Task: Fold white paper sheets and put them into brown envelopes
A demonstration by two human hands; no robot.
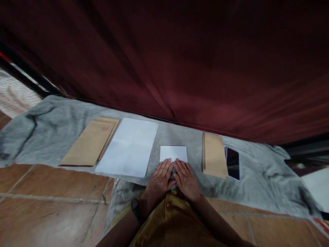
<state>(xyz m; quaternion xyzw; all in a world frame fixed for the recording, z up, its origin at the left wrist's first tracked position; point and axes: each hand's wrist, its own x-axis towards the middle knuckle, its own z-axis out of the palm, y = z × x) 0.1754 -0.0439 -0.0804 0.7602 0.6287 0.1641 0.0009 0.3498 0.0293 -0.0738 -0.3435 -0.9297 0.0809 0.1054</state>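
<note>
A small white rectangle of paper [173, 153], which looks folded, lies on the grey cloth [177, 133] right in front of me. My left hand [159, 177] rests flat on its near edge, fingers stretched out. Beside it, my right hand [186, 179] presses the same edge with its fingers extended and lying flat. The fingertips of both hands nearly meet, and they cover the near part of the paper. To the left is a larger white sheet or stack of paper [128, 147] with faint creases.
Brown envelopes [88, 144] overlap at the far left, and more brown envelopes [215, 155] lie to the right. Next to those is a phone [232, 164] with a dark screen. A dark red curtain [164, 68] hangs behind the cloth. Terracotta tiles [56, 206] form the floor.
</note>
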